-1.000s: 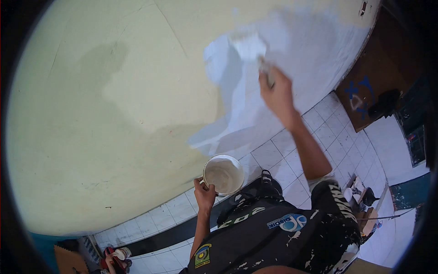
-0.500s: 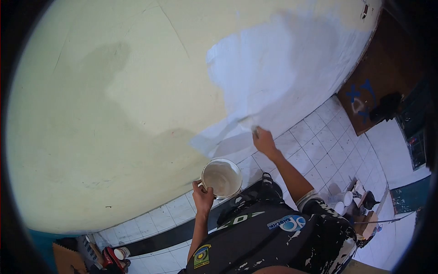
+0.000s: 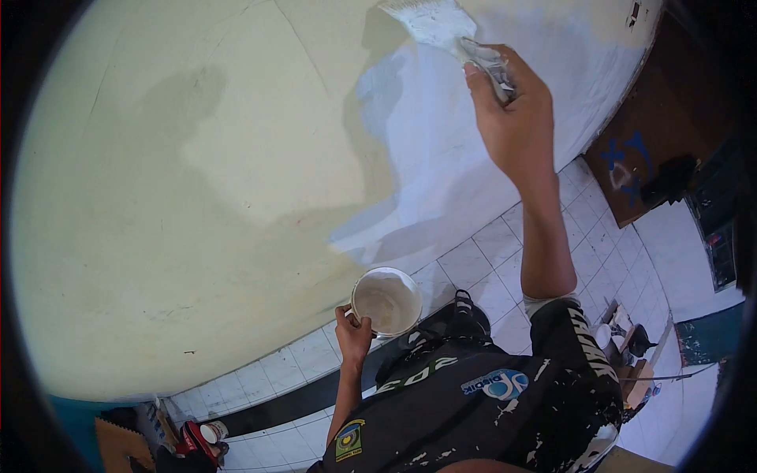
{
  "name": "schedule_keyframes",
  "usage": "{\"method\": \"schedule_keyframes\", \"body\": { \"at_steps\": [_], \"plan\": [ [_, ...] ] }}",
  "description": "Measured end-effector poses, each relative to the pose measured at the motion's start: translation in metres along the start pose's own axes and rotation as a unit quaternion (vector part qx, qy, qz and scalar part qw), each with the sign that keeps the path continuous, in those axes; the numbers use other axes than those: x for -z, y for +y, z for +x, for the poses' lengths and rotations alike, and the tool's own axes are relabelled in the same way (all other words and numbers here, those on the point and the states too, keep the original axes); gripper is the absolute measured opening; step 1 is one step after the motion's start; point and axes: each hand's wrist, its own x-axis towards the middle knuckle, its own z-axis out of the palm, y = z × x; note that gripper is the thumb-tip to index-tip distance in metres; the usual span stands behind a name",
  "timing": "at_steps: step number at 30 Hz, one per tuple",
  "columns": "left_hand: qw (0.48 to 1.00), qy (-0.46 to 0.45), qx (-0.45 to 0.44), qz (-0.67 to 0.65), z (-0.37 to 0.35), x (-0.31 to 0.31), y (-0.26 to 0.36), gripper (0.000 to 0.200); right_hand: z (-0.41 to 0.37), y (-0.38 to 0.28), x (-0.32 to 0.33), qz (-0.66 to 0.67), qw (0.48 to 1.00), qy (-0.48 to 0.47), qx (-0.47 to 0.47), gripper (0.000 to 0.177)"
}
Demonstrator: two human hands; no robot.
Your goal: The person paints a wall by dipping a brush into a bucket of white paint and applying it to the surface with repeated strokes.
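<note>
My right hand is raised high and closed round the handle of a wide paintbrush. White paint coats the bristles, which overlap the upper edge of the painted area on the wall. Low in front of my body, my left hand grips the rim of a white bucket, thumb over the edge. The bucket is tilted toward me, and its inside is smeared with pale paint. Ahead stands a cream wall with a bluish-white patch of paint on its right part.
White floor tiles run along the wall's foot, with a dark strip across them. A brown door with blue marks stands at right. Tubs and boards lie at lower right; a paint tub sits at lower left.
My right hand has swung upward with the paintbrush, from low on the wall to the top of the painted patch. My left hand and the bucket have barely moved.
</note>
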Motion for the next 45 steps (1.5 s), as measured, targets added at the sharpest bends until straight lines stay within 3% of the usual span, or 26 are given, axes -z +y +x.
{"method": "schedule_keyframes", "body": {
  "at_steps": [2,5,8,9,10,12,14,18,24,26,28,30,33,34,36,38,41,45],
  "plan": [
    [1.0,0.003,0.005,-0.015,0.001,0.0,-0.003,0.038,-0.008,0.025,-0.016,-0.003,0.999,0.031,0.025,0.024],
    [1.0,0.007,0.017,-0.004,-0.002,0.002,0.003,0.038,-0.069,0.142,-0.062,-0.032,0.995,0.051,0.081,0.025],
    [0.998,0.019,0.056,-0.019,-0.005,0.006,0.013,0.039,-0.162,0.234,-0.078,0.016,1.0,-0.015,0.011,0.025],
    [0.998,0.021,0.056,-0.022,-0.002,0.006,0.01,0.039,-0.191,0.255,-0.081,0.01,0.998,-0.043,-0.054,0.026],
    [0.999,0.019,0.041,-0.003,-0.001,0.007,0.006,0.039,-0.216,0.279,-0.079,-0.019,0.997,-0.069,-0.026,0.021],
    [0.998,0.019,0.04,-0.038,-0.001,0.006,0.008,0.039,-0.242,0.287,-0.063,-0.108,0.934,-0.237,-0.243,0.019],
    [1.0,0.014,0.026,-0.006,0.003,0.008,0.005,0.039,-0.276,0.301,-0.064,-0.103,0.94,-0.229,-0.232,0.018],
    [0.999,0.0,0.019,0.041,0.006,0.009,0.017,0.039,-0.269,0.276,-0.077,-0.111,0.936,-0.242,-0.229,0.022],
    [0.999,0.009,0.004,0.037,0.007,0.005,0.012,0.04,-0.128,0.117,-0.078,-0.119,0.936,-0.271,-0.19,0.028],
    [0.999,0.013,0.009,0.05,0.006,0.007,0.017,0.04,-0.09,0.069,-0.062,-0.04,0.968,-0.213,-0.124,0.017],
    [0.998,0.016,0.017,0.059,0.004,0.006,0.017,0.04,-0.059,0.035,-0.045,-0.036,0.979,-0.188,-0.066,0.018],
    [0.999,0.029,0.005,0.016,0.001,0.003,0.013,0.037,-0.038,-0.005,-0.029,-0.013,0.991,-0.132,-0.02,0.021],
    [0.999,0.017,0.017,0.023,0.001,0.005,0.012,0.038,-0.023,-0.05,-0.012,0.007,0.995,-0.097,-0.021,0.031],
    [0.999,0.017,0.018,0.023,-0.001,0.005,0.012,0.038,-0.024,-0.047,-0.018,0.006,0.995,-0.098,-0.022,0.031],
    [0.999,0.008,0.016,0.04,-0.001,0.007,0.014,0.04,-0.032,-0.025,-0.042,0.008,0.995,-0.003,0.097,0.034],
    [0.999,0.015,0.014,0.033,-0.001,0.008,0.017,0.04,-0.058,0.025,-0.076,-0.058,0.985,0.007,0.164,0.044],
    [0.999,0.024,0.027,0.006,-0.004,0.008,0.002,0.039,-0.136,0.112,-0.121,-0.116,0.981,-0.026,0.152,0.062],
    [0.998,0.044,0.046,-0.025,-0.008,0.013,0.012,0.039,-0.234,0.181,-0.139,-0.105,0.99,-0.07,0.068,0.058]
  ]
}}
